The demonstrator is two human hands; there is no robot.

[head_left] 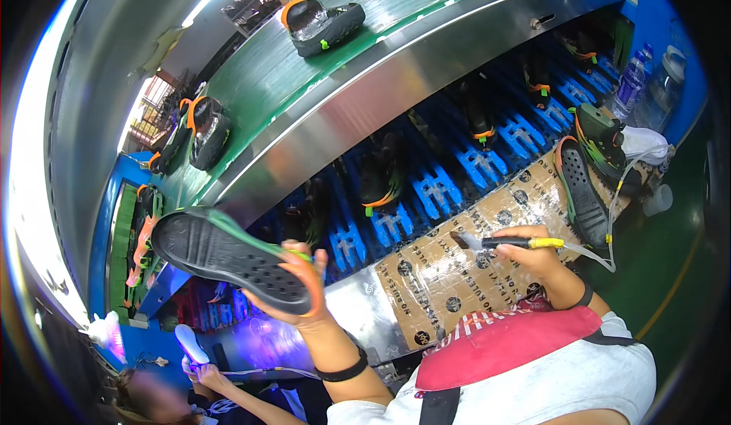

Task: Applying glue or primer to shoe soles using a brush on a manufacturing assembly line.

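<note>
Firmly, the left hand (306, 322) grips a shoe sole (221, 256) near its orange end, fingers curled around the rim; the sole is held up left of the surface, its black face toward the camera. The right hand (533, 261) has its fingers closed around the black handle of a brush (518, 242), whose dark bristles point left, well apart from the sole. A thin, pale tube (590, 255) runs from the brush's yellow end.

Below lies the surface (354, 297), bare shiny metal beside a printed brown cardboard sheet (426, 273) with a glossy covering. At its right end, a second sole (585, 197) rests near a dark green shoe (598, 130). Beyond, dark shoes sit among ribbed blue racks (438, 195) beneath a smooth metal edge, and a green conveyor belt (255, 105) carries a black-and-orange shoe (327, 29). At lower left, a co-worker (217, 383) holds a pale, violet-lit sole.

The held sole is long and rounded, with small round holes toward the orange end, ridges toward the other, and green along one side.
</note>
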